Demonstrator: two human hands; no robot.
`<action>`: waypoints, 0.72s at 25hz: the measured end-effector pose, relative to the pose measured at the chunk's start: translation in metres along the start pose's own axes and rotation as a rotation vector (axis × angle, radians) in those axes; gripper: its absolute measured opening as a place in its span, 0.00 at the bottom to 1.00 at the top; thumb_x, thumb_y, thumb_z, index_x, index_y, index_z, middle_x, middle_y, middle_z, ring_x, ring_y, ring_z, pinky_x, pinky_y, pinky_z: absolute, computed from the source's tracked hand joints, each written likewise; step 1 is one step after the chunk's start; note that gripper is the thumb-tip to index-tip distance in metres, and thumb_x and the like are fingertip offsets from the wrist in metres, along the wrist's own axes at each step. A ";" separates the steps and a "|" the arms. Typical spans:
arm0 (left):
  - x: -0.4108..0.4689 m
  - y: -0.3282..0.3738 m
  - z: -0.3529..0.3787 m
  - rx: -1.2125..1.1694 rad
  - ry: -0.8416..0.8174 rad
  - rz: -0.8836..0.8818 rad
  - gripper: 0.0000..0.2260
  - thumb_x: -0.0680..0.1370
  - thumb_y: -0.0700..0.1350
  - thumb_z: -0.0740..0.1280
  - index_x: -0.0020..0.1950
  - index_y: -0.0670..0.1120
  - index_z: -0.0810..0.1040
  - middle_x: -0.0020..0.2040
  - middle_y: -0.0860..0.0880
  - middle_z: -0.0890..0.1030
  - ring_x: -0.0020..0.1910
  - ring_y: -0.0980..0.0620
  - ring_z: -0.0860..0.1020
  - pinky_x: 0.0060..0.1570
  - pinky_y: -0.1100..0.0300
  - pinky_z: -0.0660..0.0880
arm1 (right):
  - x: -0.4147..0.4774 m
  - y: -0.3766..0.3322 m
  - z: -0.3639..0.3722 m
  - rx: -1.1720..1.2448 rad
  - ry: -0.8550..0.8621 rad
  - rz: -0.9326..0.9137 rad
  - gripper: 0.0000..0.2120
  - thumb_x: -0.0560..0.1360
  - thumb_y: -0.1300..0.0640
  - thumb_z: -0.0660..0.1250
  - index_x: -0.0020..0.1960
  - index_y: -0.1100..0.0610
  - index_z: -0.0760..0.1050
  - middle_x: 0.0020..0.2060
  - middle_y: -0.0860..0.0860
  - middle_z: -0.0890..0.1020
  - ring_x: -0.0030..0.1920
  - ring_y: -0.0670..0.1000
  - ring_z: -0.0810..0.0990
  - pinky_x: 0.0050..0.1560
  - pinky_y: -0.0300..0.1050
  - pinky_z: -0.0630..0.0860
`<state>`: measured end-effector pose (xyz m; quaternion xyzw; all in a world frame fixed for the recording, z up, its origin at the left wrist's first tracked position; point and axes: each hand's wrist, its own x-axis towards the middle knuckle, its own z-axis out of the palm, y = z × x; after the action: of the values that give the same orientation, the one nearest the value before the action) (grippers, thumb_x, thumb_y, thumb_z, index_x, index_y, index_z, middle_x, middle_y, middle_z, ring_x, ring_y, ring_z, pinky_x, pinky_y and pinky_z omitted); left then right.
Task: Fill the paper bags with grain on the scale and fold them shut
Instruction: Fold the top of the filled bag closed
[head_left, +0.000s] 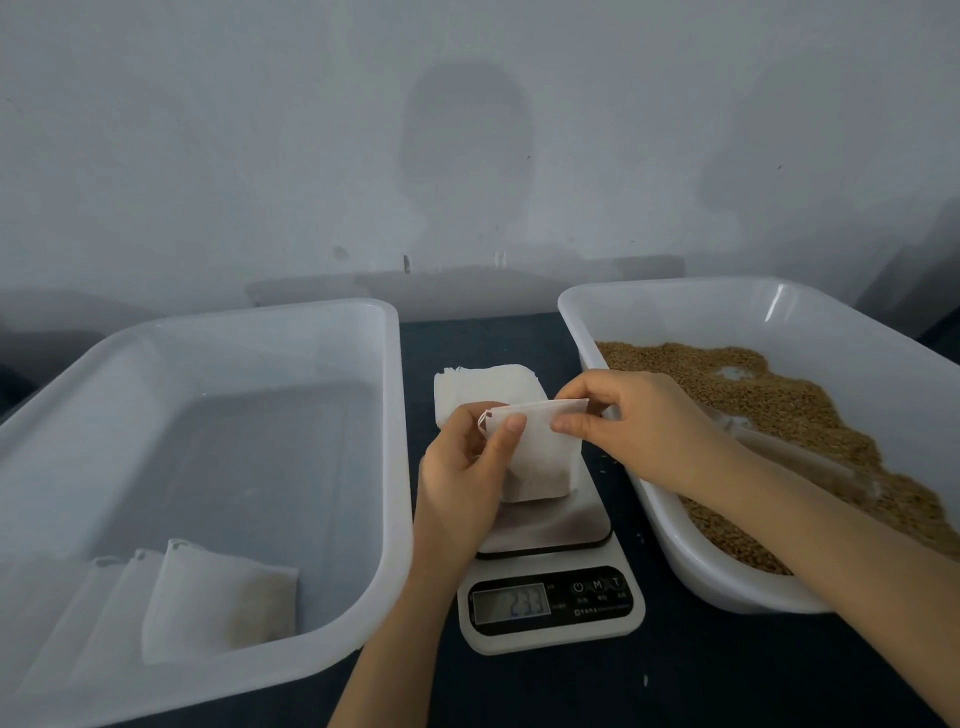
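Small white paper bag (537, 457) stands on the scale (550, 571), bottom bulging with grain. Left hand (462, 483) and right hand (628, 421) both pinch its top edge

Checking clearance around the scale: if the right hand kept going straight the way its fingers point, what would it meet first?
The right hand points left while pinching the small white paper bag. Past it, the left hand, gripping the bag's other edge, probably comes first, though depth is unclear.
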<state>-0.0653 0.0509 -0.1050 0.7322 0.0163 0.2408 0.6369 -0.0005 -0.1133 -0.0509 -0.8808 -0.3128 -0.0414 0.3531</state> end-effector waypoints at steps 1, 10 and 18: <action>0.000 0.000 0.000 0.009 -0.031 -0.015 0.14 0.72 0.56 0.66 0.53 0.49 0.78 0.43 0.54 0.82 0.44 0.57 0.81 0.40 0.65 0.77 | 0.000 0.000 0.000 0.000 -0.004 -0.001 0.03 0.72 0.45 0.69 0.44 0.43 0.79 0.34 0.44 0.80 0.32 0.41 0.76 0.36 0.33 0.71; -0.003 0.003 0.001 0.172 -0.047 -0.075 0.09 0.72 0.47 0.74 0.44 0.61 0.77 0.38 0.61 0.82 0.41 0.65 0.80 0.39 0.72 0.75 | 0.001 0.001 0.001 -0.027 -0.069 0.000 0.05 0.69 0.45 0.71 0.44 0.39 0.77 0.33 0.39 0.79 0.31 0.37 0.75 0.33 0.28 0.68; -0.011 0.025 0.006 0.070 0.042 -0.087 0.03 0.74 0.45 0.71 0.47 0.52 0.82 0.42 0.54 0.85 0.43 0.57 0.82 0.44 0.60 0.80 | 0.005 -0.008 -0.011 0.300 0.014 0.064 0.03 0.71 0.55 0.71 0.41 0.46 0.80 0.36 0.39 0.84 0.37 0.38 0.81 0.36 0.26 0.72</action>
<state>-0.0797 0.0371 -0.0854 0.7473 0.0699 0.2278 0.6203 0.0004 -0.1132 -0.0365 -0.8274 -0.2847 0.0112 0.4839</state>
